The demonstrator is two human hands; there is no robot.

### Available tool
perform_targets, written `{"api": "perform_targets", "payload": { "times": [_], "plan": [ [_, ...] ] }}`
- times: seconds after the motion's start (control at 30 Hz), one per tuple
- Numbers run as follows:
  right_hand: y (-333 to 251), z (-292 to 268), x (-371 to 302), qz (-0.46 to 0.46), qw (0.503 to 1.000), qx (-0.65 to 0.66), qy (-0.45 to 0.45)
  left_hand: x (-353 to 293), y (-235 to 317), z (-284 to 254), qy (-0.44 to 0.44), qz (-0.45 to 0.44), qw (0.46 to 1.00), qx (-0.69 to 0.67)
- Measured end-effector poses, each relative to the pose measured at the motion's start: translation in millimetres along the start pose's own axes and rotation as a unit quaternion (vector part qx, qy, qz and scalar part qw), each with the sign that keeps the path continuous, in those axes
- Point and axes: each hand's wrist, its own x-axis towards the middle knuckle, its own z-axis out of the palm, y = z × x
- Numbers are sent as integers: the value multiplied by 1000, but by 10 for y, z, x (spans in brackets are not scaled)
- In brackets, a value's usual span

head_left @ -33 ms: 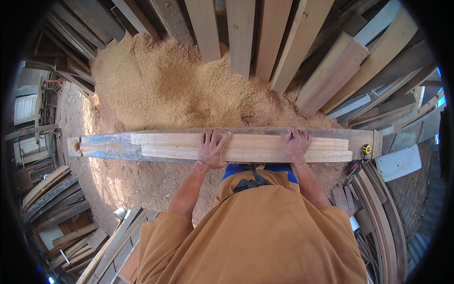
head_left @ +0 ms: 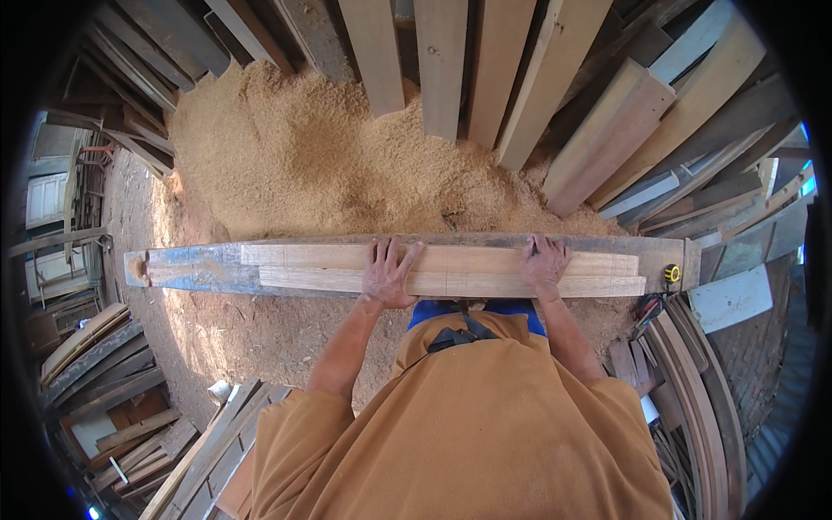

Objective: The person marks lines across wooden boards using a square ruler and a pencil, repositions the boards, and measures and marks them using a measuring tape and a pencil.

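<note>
Two pale wooden boards lie side by side, a far board (head_left: pixel 477 257) and a near board (head_left: pixel 477 284), their left ends slightly offset. Beneath them is a long worn plank (head_left: pixel 195 253) with blue patches. My left hand (head_left: pixel 388 276) spans both boards, fingertips at the far edge and heel at the near edge, thumb spread to the right. Across the same boards farther right, my right hand (head_left: pixel 544 262) has its fingers bent over the far edge. Undersides of both hands are hidden. Faint pencil-like lines cross the boards near their right ends.
A yellow and black tape measure (head_left: pixel 672 274) sits at the plank's right end, above dark tools (head_left: pixel 648 308). Beyond the plank spreads a sawdust heap (head_left: pixel 303 156). Upright timbers (head_left: pixel 442 69) lean behind it. Stacked wood (head_left: pixel 693 381) stands near right, more lumber (head_left: pixel 113 381) left.
</note>
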Motion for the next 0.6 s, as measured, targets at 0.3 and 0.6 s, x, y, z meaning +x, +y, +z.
{"api": "perform_targets", "payload": {
  "times": [0.3, 0.6],
  "plan": [
    [-2, 57, -29, 19, 1000, 8, 22, -25, -17, 22, 54, 29, 998, -5],
    [203, -8, 93, 86, 914, 381, 110, -84, 134, 203, 79, 10, 997, 2]
  ]
}}
